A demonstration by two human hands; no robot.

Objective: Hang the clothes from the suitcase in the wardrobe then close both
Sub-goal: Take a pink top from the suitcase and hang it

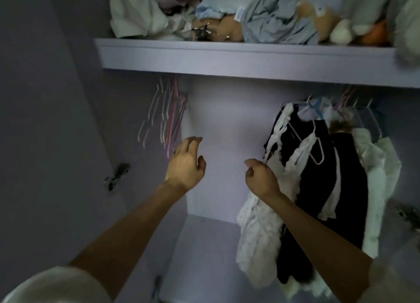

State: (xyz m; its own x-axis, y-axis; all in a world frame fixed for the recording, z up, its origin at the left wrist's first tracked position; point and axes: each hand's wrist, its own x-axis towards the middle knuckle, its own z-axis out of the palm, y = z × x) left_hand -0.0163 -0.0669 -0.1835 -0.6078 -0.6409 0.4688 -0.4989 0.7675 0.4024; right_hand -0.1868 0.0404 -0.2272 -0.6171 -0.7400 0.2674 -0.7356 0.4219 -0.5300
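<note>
I look into an open lilac wardrobe [227, 125]. Several empty pink and white hangers [167, 116] hang bunched at the left under the shelf. Black and white clothes [318, 166] hang on hangers at the right. My left hand [185, 164] reaches up with relaxed fingers, just right of the empty hangers and holding nothing. My right hand [261, 177] is loosely curled in front of a white lacy garment [256, 241]; whether it touches the fabric is unclear. The suitcase is out of view.
The upper shelf [227, 57] carries crumpled clothes [268, 14] and soft toys [336, 23]. The left wardrobe door [45, 121] stands open with a metal hinge [117, 175]. The wardrobe floor [204, 257] lies below my arms.
</note>
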